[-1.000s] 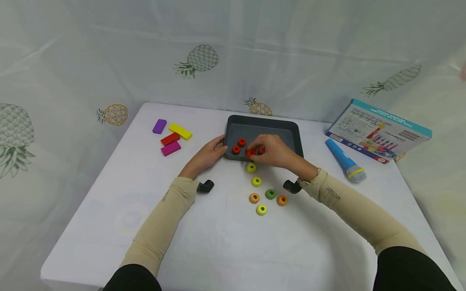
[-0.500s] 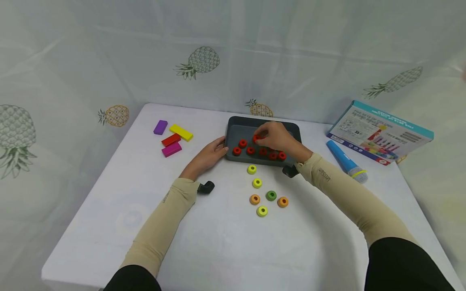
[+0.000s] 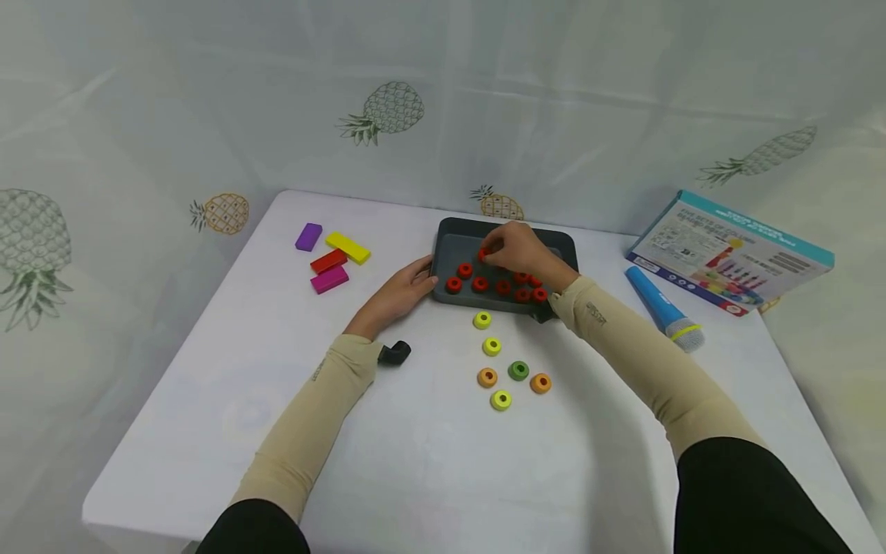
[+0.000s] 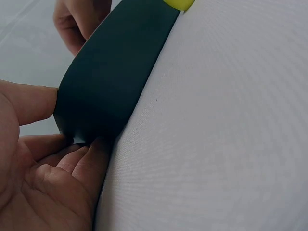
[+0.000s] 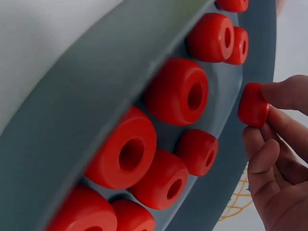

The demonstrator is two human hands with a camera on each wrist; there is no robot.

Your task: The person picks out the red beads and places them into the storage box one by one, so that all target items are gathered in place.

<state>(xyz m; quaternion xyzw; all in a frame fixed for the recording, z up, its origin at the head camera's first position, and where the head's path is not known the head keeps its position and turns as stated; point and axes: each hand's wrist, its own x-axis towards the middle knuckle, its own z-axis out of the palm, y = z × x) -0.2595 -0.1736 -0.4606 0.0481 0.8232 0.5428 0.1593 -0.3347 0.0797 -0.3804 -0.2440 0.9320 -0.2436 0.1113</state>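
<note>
My right hand pinches a red bead, a barrel shape with a centre hole in its fellows, between thumb and fingertips over the dark grey tray. Several more red beads sit in the tray, mostly along its near side, holes facing up. At the tray's left near corner, my left hand holds the tray, thumb at the rim and fingers against the outer wall in the left wrist view. That view also shows part of the right hand beyond the rim.
Yellow beads, orange beads and a green bead lie in front of the tray. Coloured blocks lie at the left. A blue toy microphone and a printed box are at the right. A pineapple-print curtain hangs behind.
My right hand has moved from the tray's near side toward its back, leaving red beads there in view, and now holds a red bead. The left hand has stayed at the tray's corner.
</note>
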